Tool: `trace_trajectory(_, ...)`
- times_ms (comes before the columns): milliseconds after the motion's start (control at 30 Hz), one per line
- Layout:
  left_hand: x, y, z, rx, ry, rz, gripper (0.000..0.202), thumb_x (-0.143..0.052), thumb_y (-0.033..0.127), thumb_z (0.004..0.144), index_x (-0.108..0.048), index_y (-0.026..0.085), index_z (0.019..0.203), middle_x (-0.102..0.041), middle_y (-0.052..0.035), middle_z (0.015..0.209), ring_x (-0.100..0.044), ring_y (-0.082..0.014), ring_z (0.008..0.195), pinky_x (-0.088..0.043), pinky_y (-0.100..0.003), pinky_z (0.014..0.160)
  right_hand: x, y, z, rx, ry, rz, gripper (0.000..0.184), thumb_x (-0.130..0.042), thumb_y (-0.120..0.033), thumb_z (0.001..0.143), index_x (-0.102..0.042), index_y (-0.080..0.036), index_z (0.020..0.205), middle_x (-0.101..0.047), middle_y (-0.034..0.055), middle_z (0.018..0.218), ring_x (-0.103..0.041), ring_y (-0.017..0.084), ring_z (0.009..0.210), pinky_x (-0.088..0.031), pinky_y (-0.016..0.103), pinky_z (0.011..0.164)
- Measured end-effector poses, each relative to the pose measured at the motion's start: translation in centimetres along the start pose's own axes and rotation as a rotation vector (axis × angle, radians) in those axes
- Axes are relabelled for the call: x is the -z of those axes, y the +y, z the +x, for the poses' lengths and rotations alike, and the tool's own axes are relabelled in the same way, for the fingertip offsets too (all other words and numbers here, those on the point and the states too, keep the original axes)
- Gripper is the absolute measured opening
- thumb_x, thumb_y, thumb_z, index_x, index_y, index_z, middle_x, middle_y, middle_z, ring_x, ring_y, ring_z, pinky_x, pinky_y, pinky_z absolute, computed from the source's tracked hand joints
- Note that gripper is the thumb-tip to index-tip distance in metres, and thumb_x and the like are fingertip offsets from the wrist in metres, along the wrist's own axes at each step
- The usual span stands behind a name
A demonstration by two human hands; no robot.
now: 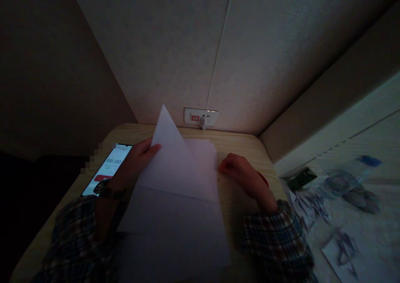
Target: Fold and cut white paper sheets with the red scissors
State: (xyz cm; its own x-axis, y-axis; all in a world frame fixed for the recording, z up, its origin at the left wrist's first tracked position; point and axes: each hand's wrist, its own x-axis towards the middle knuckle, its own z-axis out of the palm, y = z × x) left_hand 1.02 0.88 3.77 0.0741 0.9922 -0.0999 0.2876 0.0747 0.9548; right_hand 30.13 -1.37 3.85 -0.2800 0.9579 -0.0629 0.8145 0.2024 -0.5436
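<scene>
A white sheet of paper (176, 166) lies on a small wooden table (240, 143), with its upper left part lifted and folded up into a point. My left hand (134, 162) pinches the raised left edge of this sheet. My right hand (239, 170) rests with curled fingers at the sheet's right edge, touching the paper there. More white paper (175, 233) lies flat underneath, toward me. Both arms wear plaid sleeves, and a watch (101, 187) sits on my left wrist.
A lit phone (108, 168) showing a timer lies on the table left of my left hand. A wall socket (200, 116) sits above the table's far edge. To the right, a plastic bottle (350, 179), a dark small box (301, 179) and scattered papers lie on a pale surface.
</scene>
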Motion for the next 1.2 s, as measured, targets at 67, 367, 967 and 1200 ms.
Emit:
trace_trajectory(67,0.1,-0.2,0.0,0.003,-0.004,0.006,0.041,-0.053,0.049,0.076,-0.062,0.018,0.1,-0.066,-0.0028,0.078,-0.054,-0.0163,0.059,-0.04,-0.023,0.047,-0.2,0.0,-0.5,-0.007,-0.042,-0.054,0.012,-0.057,-0.008,0.071,-0.065,-0.015,0.066,-0.058,0.0041,0.072,-0.052,0.015,0.068,-0.038,0.025,0.064)
trace_trajectory(367,-0.7,0.1,0.0,-0.012,0.084,-0.035,0.036,-0.055,0.047,0.075,-0.062,0.019,0.097,-0.066,-0.0023,0.077,-0.055,-0.0183,0.062,-0.041,-0.024,0.049,-0.8,0.2,-0.2,-0.091,0.051,-0.099,0.012,-0.053,-0.006,0.071,-0.058,-0.015,0.064,-0.055,0.0033,0.069,-0.048,0.014,0.064,-0.035,0.026,0.061)
trace_trajectory(967,-0.4,0.6,-1.5,-0.366,0.359,0.091,0.034,-0.046,0.038,0.085,-0.048,0.026,0.116,-0.056,-0.0013,0.116,-0.054,-0.0232,0.103,-0.047,-0.034,0.08,0.4,0.0,-1.7,-0.173,-0.196,0.821,0.026,-0.061,-0.041,0.074,-0.065,-0.015,0.075,-0.062,0.0011,0.068,-0.052,0.012,0.055,-0.035,0.021,0.046)
trace_trajectory(1200,-0.9,-0.3,-3.7,-0.756,-0.1,0.733,0.034,-0.036,0.013,0.087,-0.051,0.023,0.115,-0.052,-0.005,0.125,-0.041,-0.0203,0.121,-0.032,-0.041,0.102,-0.4,0.9,-2.1,-0.404,-0.223,0.979,0.028,-0.07,-0.04,0.064,-0.067,-0.014,0.072,-0.062,0.0009,0.058,-0.049,0.009,0.043,-0.033,0.021,0.038)
